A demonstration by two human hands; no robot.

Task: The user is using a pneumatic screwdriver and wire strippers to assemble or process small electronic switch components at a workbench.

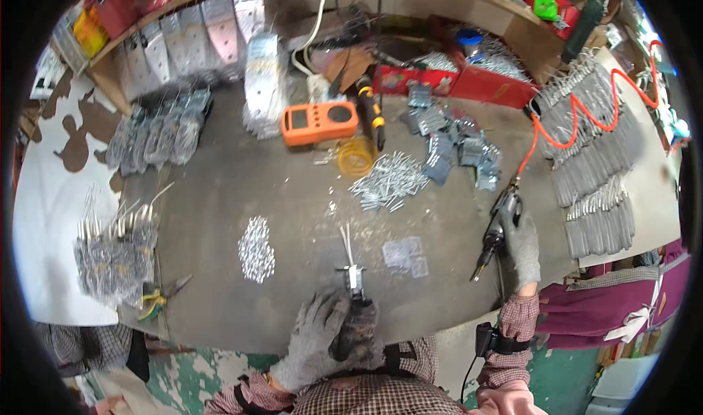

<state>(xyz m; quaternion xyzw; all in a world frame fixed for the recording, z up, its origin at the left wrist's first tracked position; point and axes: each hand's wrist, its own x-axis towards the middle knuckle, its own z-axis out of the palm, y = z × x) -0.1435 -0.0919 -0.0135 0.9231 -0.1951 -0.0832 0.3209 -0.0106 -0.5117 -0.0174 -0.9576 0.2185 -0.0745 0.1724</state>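
My left hand (322, 334), in a grey glove, is closed around a dark handle-like holder (353, 326) at the near table edge. A small metal part (354, 276) with thin wires sticking up sits at the holder's top. My right hand (521, 247), also gloved, grips a pneumatic screwdriver (492, 243) pointing down at the table, fed by an orange coiled hose (586, 115). A pile of small screws (256, 248) lies left of the metal part. Small clear bags (405, 255) lie to its right.
An orange meter (319, 122) and a yellow-black tool (372, 107) sit mid-table, by a heap of silver pins (388, 182) and bagged parts (454, 140). Wired metal parts are stacked left (113, 258) and right (597, 151). Pliers (157, 298) lie at the near left. Red boxes (491, 84) stand behind.
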